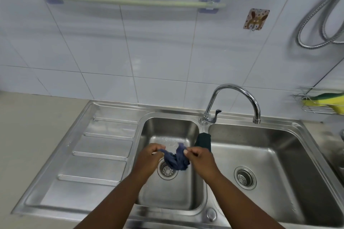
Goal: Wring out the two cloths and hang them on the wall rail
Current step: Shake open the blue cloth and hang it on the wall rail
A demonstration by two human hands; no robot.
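1. The left hand is curled nearly closed, thumb and fingers pinching one end of a crumpled, wet blue-grey cloth.
2. The right hand is likewise narrowed to a pinch on the other end of that cloth, so the fabric sags in a bunched loop between the two hands.
3. The held cloth hangs above the left basin of the stainless steel double sink, just over that basin's round perforated drain strainer; whether it touches the strainer cannot be told.
4. A second, dark green cloth lies draped over the sink's middle divider, just behind the right hand and in front of the curved chrome tap.
5. The pale green wall rail, fixed on two blue adhesive pads, runs across the white tiles well above the sink and carries nothing.
6. Left of the sink's basins lies the ribbed steel draining board, bare, and beyond it the beige table.
7. The sink's right basin is open, with only its own strainer in it.
8. Far right of the sink, a wire rack holds a yellow-and-green sponge.
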